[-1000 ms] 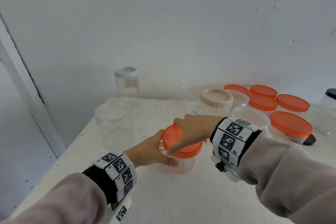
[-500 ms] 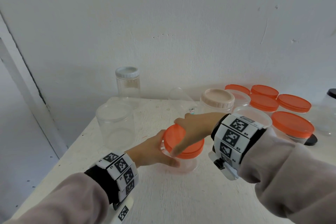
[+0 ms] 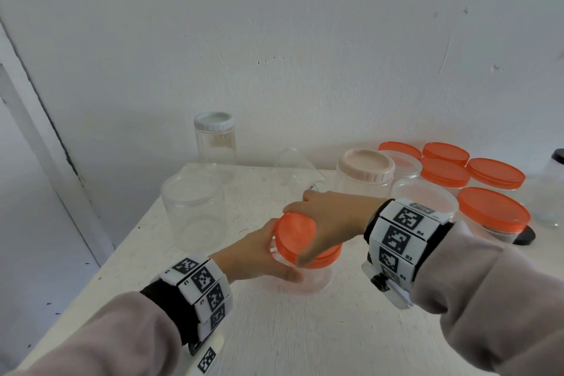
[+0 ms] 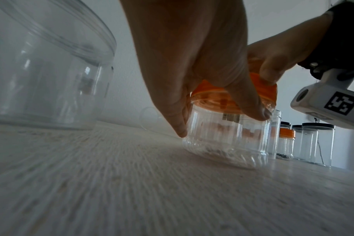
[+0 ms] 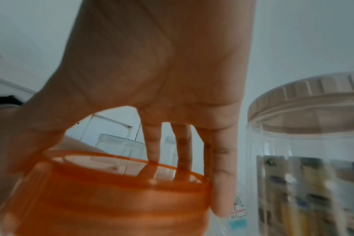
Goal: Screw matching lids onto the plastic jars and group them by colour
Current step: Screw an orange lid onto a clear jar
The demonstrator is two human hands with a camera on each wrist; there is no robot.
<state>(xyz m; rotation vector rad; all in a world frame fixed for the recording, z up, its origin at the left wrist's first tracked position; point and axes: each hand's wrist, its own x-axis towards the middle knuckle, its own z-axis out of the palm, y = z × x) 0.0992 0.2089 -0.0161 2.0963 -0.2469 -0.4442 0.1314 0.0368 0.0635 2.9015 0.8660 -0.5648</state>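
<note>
A small clear jar (image 3: 311, 279) (image 4: 226, 138) stands on the white table (image 3: 305, 330), tilted a little. My left hand (image 3: 259, 256) (image 4: 192, 63) grips its body from the left. An orange lid (image 3: 296, 238) (image 4: 259, 89) (image 5: 103, 191) sits on the jar's mouth. My right hand (image 3: 329, 220) (image 5: 152, 79) grips the lid from above, thumb on the near rim and fingers over the far rim.
A lidless clear jar (image 3: 195, 207) stands at the left, a white-lidded jar (image 3: 215, 140) behind it by the wall. A beige-lidded jar (image 3: 364, 174) and several orange-lidded jars (image 3: 493, 214) crowd the right. Black-lidded jars (image 4: 317, 142) stand further right.
My right hand has turned a little on the orange lid. The jar and my left hand have stayed in place.
</note>
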